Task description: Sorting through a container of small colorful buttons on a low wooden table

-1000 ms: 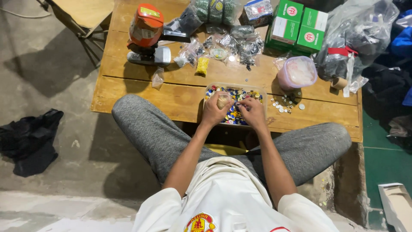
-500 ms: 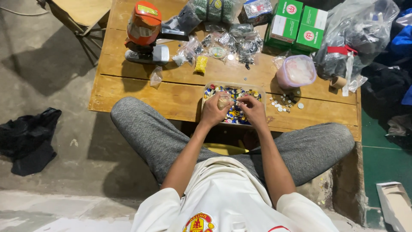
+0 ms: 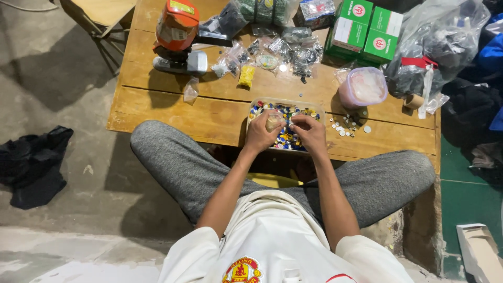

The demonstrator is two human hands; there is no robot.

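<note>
Two hands meet over the clear plastic tray of mixed coloured buttons (image 3: 285, 126) at the desk's (image 3: 173, 107) near edge. Your left hand (image 3: 260, 133) is clamped on a small pale round piece (image 3: 273, 121); your right hand (image 3: 310, 132) has its fingertips pinched together, on what I cannot tell. Loose white buttons (image 3: 346, 124) lie at three o'clock from the tray, a pink-lidded tub (image 3: 362, 87) at two, an orange machine (image 3: 177, 32) at ten.

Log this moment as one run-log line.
left hand: holds small clear bag | right hand: pinching over clear tray of coloured buttons | surface: low wooden table
</note>
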